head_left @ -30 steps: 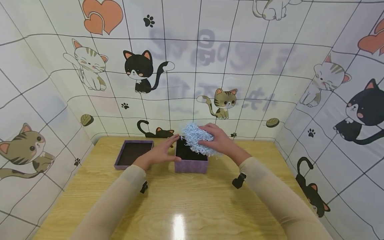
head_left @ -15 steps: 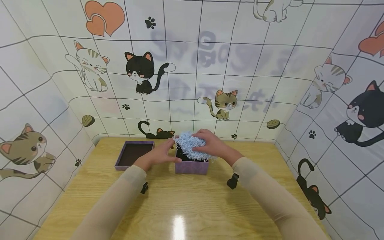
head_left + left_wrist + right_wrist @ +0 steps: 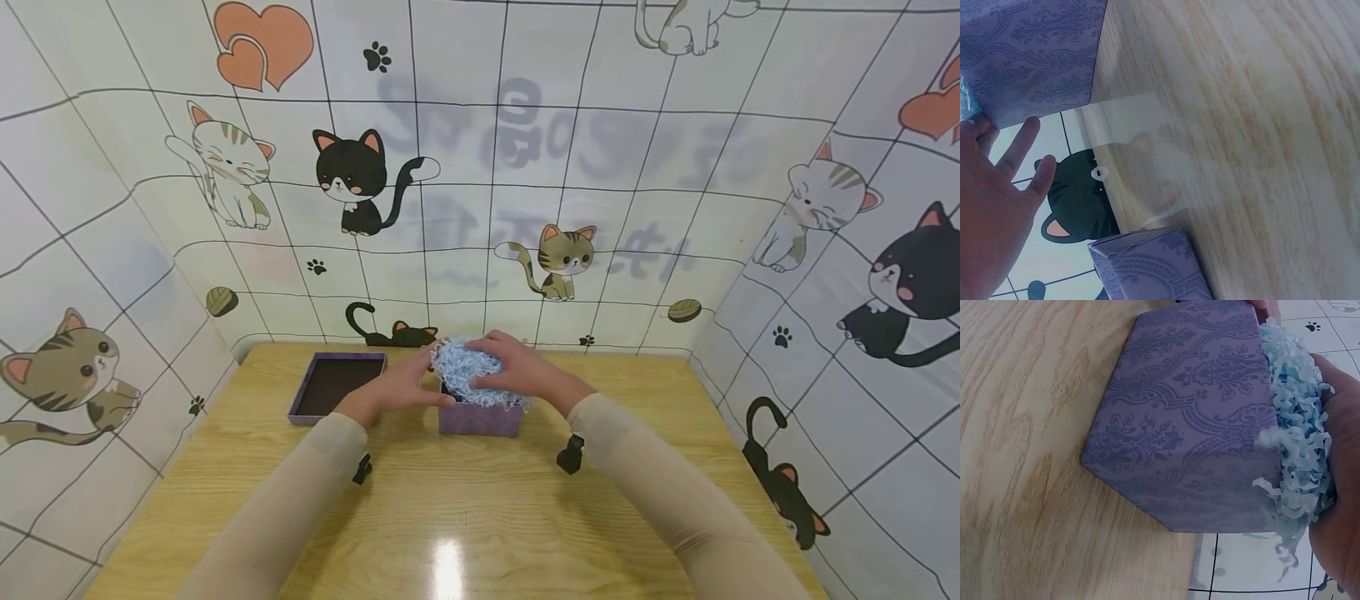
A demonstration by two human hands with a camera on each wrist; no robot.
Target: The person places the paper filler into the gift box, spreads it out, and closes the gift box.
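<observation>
A tray (image 3: 337,385) sits left. The left hand (image 3: 397,388) is spread; the right hand (image 3: 525,368) grips paper (image 3: 457,367) mostly hiding the box's (image 3: 480,419) inside.

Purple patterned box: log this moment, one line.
right hand: holds blue shredded paper; paper: protruding from purple patterned box; left hand: at box; shallow purple tray: left of box

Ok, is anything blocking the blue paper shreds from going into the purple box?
Nothing visible does. The right hand holds the blue paper shreds at the open top of the purple box, and the left hand is at its left edge, not across the opening. The inside is mostly hidden.
</observation>
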